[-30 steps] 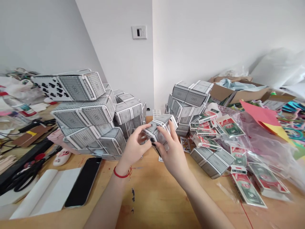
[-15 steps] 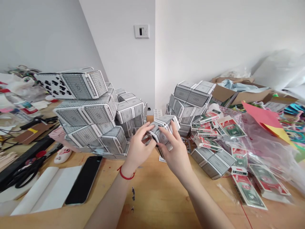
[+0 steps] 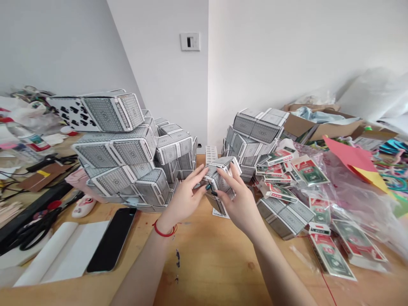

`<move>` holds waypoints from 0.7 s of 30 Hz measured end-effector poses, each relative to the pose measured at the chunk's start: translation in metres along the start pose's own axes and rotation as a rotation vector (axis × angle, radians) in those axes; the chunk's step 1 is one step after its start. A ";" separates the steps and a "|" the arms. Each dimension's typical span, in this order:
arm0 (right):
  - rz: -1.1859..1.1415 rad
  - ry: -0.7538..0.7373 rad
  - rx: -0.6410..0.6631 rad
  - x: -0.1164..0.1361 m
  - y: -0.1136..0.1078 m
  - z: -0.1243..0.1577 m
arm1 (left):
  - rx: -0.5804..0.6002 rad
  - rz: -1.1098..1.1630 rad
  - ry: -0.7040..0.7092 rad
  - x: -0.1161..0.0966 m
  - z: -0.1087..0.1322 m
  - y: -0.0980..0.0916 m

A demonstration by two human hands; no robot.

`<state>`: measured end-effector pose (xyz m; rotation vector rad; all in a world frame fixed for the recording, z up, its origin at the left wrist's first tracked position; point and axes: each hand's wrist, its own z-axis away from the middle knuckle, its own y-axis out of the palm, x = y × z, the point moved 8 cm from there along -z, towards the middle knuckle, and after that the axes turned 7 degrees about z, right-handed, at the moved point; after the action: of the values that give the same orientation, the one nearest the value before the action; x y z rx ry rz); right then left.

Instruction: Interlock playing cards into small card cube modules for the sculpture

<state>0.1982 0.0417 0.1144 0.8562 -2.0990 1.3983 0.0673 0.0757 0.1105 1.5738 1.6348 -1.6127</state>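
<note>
A box of folded playing cards (image 3: 219, 182) was held between two hands at the middle of a wooden table (image 3: 207, 263), in the gap between two stacks; whether it touched the tabletop could not be told; the left hand (image 3: 185, 197) had fingers and thumb clamped on its near left end, a red bracelet (image 3: 164, 230) at the wrist; the right hand (image 3: 242, 206) gripped it from the other side, fingers on top, thumb low; a loose card (image 3: 220, 212) lay just below; the larger stack (image 3: 116, 148) rose at left, the smaller stack (image 3: 256, 129) at right, beside red-and-green card packs (image 3: 308, 170); a black phone (image 3: 112, 240) lay near left beside white paper (image 3: 76, 250) and black scissors (image 3: 33, 233).
</note>
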 end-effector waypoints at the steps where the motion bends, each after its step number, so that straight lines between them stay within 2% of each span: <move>1: -0.005 0.002 0.003 0.000 0.000 0.000 | 0.000 -0.003 0.000 0.000 0.000 -0.001; 13: -0.052 0.022 -0.003 -0.003 0.001 0.000 | 0.027 0.008 0.013 0.003 0.001 0.004; 21: -0.034 0.016 -0.045 -0.003 -0.002 -0.001 | 0.016 0.063 0.014 -0.005 0.003 0.005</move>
<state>0.2016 0.0432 0.1138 0.8560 -2.0857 1.3318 0.0716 0.0697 0.1122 1.6309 1.5670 -1.5897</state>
